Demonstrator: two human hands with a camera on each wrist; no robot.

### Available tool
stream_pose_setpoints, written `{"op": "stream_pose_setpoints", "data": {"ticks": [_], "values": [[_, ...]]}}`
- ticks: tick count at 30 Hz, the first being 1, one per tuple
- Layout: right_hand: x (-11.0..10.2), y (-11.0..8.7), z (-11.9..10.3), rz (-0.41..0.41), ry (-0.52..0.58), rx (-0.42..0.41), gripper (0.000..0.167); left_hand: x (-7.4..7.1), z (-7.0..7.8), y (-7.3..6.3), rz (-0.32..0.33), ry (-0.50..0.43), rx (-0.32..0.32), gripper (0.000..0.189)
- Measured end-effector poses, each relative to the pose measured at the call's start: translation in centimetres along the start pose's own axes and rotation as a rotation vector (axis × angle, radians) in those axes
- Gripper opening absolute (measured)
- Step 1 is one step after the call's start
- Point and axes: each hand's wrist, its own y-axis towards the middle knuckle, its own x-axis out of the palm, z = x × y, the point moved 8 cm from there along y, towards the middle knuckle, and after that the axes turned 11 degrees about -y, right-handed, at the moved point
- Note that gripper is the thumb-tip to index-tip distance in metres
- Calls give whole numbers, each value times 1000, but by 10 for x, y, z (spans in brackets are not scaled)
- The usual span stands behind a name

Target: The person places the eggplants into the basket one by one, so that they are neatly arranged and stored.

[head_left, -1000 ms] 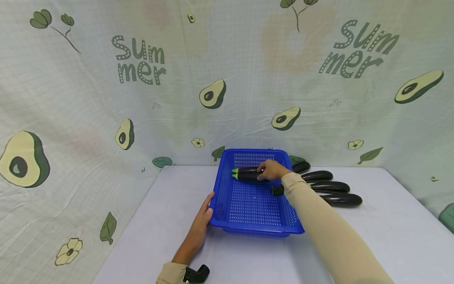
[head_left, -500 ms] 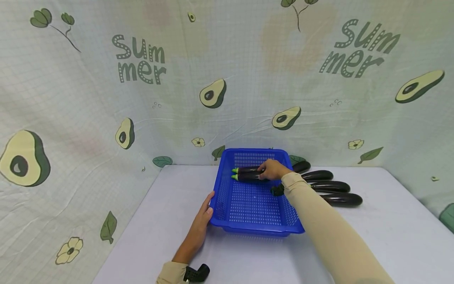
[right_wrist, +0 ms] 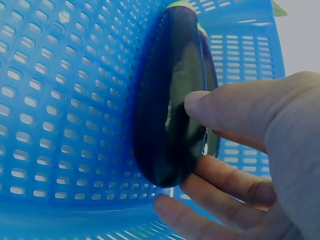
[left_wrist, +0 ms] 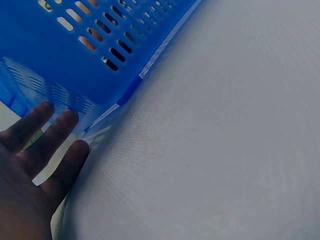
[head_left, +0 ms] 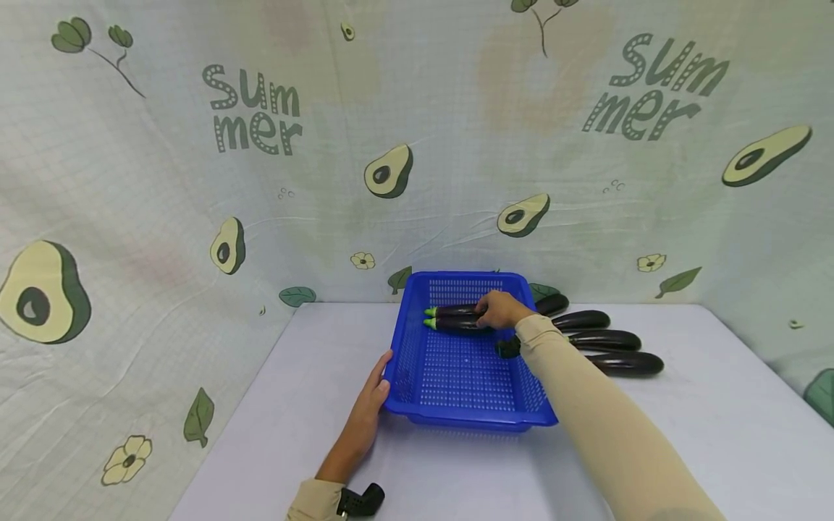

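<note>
Two dark purple eggplants with green stem ends lie side by side in the back of a blue perforated plastic basket [head_left: 470,417]. My right hand [head_left: 502,311] is over their right ends. In the right wrist view, its thumb rests on the nearer eggplant [right_wrist: 167,100] and the fingers bend around its blunt end. The other eggplant [right_wrist: 212,75] is mostly hidden behind it. My left hand [head_left: 368,409] touches the basket's left side; in the left wrist view, its fingers [left_wrist: 60,127] are stretched out along the basket's outer wall.
Several more eggplants [head_left: 602,340] lie in a row on the white table [head_left: 313,362], right of the basket, partly hidden by my right sleeve [head_left: 599,412]. A cloth printed with avocados [head_left: 389,171] hangs behind and at the sides.
The nearer eggplant has shifted very slightly towards the front of the basket. Both hands stay almost where they were.
</note>
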Motion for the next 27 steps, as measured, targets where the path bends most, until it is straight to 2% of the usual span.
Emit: {"op": "stream_pose_setpoints", "data": {"ticks": [7, 12, 16, 20, 27], "values": [[-16, -7, -6, 76, 2, -76, 37, 0, -2, 1, -7, 4, 2, 54], [-35, -22, -10, 134, 145, -114, 34, -1, -2, 1, -2, 12, 3, 54], [-45, -37, -8, 127, 273, -116, 37, -2, -1, 0, 5, 20, -2, 54], [-52, -54, 2, 134, 395, -83, 43, -1, 1, -1, 7, 19, -6, 54], [-59, -84, 23, 210, 485, -70, 44, 1, 1, -1, 6, 22, -3, 54]]}}
